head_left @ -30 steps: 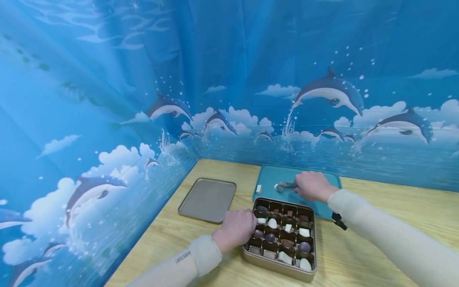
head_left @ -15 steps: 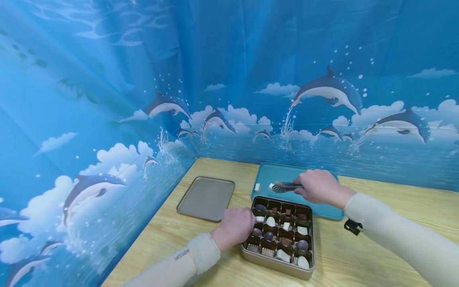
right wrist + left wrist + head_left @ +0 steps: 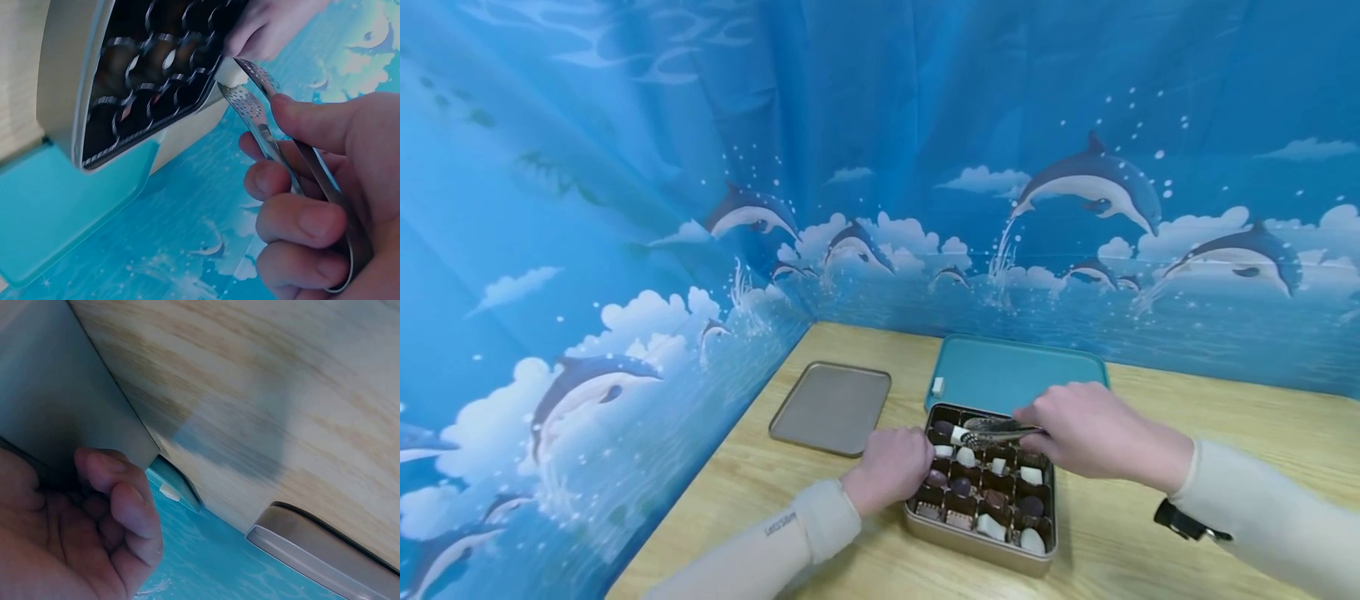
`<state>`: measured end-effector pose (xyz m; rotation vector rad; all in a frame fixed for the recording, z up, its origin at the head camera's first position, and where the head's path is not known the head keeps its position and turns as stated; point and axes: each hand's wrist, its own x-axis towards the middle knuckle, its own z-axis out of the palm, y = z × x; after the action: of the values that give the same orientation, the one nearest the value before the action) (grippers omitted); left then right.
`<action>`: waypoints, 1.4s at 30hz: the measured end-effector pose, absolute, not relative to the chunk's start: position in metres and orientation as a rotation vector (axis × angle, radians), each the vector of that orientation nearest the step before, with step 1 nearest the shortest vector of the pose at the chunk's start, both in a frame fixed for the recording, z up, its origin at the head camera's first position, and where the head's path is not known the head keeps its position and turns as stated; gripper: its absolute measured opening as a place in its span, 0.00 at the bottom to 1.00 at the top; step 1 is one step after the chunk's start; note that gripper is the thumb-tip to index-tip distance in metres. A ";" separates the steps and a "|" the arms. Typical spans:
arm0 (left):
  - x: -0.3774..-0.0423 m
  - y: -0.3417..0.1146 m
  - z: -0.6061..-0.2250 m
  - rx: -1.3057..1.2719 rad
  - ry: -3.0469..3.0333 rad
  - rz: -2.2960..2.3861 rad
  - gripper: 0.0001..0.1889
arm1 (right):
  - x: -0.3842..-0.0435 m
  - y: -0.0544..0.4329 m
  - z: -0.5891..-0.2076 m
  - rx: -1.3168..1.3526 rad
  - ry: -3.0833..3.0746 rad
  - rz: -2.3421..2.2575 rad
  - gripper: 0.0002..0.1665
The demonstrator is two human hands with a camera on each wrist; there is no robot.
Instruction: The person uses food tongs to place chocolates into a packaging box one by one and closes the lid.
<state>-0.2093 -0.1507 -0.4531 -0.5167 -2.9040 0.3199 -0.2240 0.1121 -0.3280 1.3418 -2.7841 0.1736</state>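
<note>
A metal tin (image 3: pixel 977 550) with a dark divided insert holds several dark and white chocolates in its compartments. At the tin's left rim is my left hand (image 3: pixel 891 467); in the left wrist view its curled fingers (image 3: pixel 134 512) grip the rim beside the grey wall. My right hand (image 3: pixel 1090 429) holds perforated metal tongs (image 3: pixel 253 115) over the tin's back rows. Between the tong tips is a white chocolate (image 3: pixel 231 74), held just above the back left compartments. The head view does not show clearly whether it touches the insert.
A teal tray (image 3: pixel 1022 367) lies behind the tin, with one small white block (image 3: pixel 938 386) near its left edge. To the left, a flat grey-brown lid (image 3: pixel 831 408) rests on the wooden table (image 3: pixel 1120 533). A dolphin-printed curtain (image 3: pixel 880 167) borders the table.
The tongs have picked a white chocolate off the teal tray and come toward me, over the tin. My left hand has stayed at the tin's rim.
</note>
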 end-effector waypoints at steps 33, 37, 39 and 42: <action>-0.210 -0.149 -0.449 -0.465 -2.938 0.262 0.17 | -0.227 0.107 -0.337 1.272 -2.878 0.361 0.22; -0.209 -0.150 -0.450 -0.471 -2.930 0.234 0.18 | -0.251 0.104 -0.344 1.176 -2.876 0.343 0.23; -0.209 -0.151 -0.450 -0.489 -2.922 0.241 0.17 | -0.264 0.101 -0.349 1.148 -2.880 0.336 0.24; -0.208 -0.151 -0.451 -0.513 -2.910 0.268 0.16 | -0.283 0.096 -0.357 1.119 -2.899 0.318 0.24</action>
<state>-0.2082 -0.1506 -0.4507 -0.5131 -2.9096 0.2679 -0.2835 0.0956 -0.3565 1.1191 -2.8986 0.3185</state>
